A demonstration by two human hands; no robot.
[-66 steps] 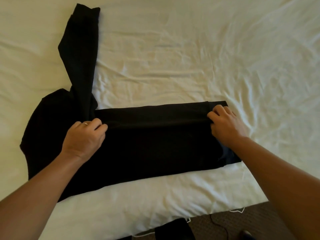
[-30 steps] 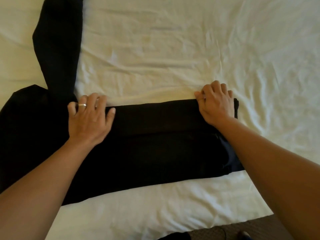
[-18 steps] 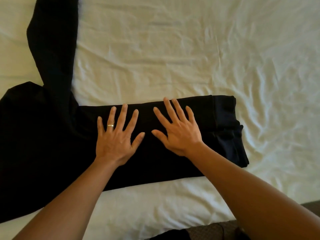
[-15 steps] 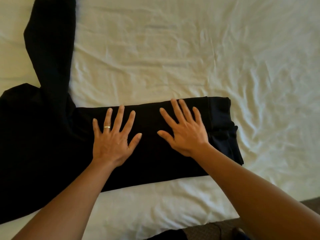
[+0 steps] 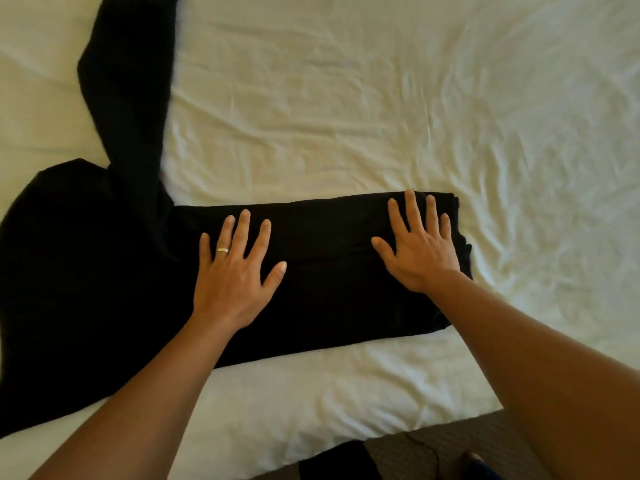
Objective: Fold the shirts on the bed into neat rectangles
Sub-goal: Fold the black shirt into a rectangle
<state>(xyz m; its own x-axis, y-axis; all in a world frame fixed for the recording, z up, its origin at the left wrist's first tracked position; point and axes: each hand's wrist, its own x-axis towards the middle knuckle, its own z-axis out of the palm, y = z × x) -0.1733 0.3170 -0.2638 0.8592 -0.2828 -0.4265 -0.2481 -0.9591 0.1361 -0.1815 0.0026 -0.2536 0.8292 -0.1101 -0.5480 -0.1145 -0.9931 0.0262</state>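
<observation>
Our black shirt (image 5: 329, 289) lies partly folded on the bed (image 5: 346, 98), one sleeve (image 5: 128, 81) outstretched; our left hand (image 5: 232, 271) and right hand (image 5: 419, 251) press it, fingers spread flat.

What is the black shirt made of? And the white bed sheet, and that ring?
Black shirt: soft matte cloth, maybe knit cotton; it folds limply. Bed sheet: thin woven cloth, likely cotton; it holds fine creases. Ring on the left hand: shiny, pale, probably metal.

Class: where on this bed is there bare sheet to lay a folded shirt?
Bare sheet lies beyond the black shirt and right of its sleeve, and further right. The near strip is narrow. The left is crowded; both hands, left and right, press the shirt.
</observation>
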